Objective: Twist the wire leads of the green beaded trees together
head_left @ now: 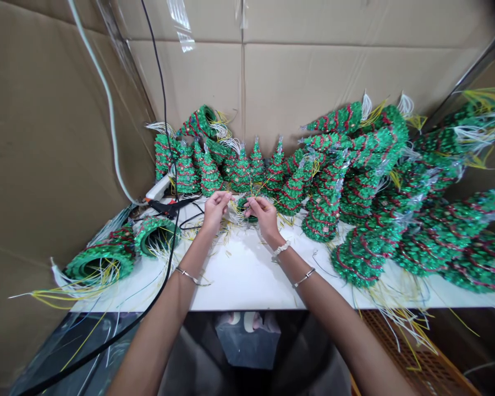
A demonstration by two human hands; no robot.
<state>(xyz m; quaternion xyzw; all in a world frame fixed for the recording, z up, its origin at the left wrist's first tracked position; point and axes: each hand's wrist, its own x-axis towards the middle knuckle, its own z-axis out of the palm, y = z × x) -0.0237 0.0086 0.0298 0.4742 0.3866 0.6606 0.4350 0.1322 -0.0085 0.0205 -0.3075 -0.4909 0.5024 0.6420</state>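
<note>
- I see cardboard (297,82) walling the upper frame.
- White table (239,275) across the middle, scraps (221,233) on it.
- Small tree (241,202) at centre.
- Right hand (262,213) pinches its wires (238,210); left hand (216,208) has fingertips together, on what I can't tell.

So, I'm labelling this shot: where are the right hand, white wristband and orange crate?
Right hand (265,216), head view: its middle.
White wristband (281,248), head view: top side.
Orange crate (424,375), head view: lattice.

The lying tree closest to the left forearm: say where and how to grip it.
I'd pinch the lying tree from above, at its upper rim: the hollow base faces the person, loose wires spill out low, and the black cable crosses its right side.
</note>
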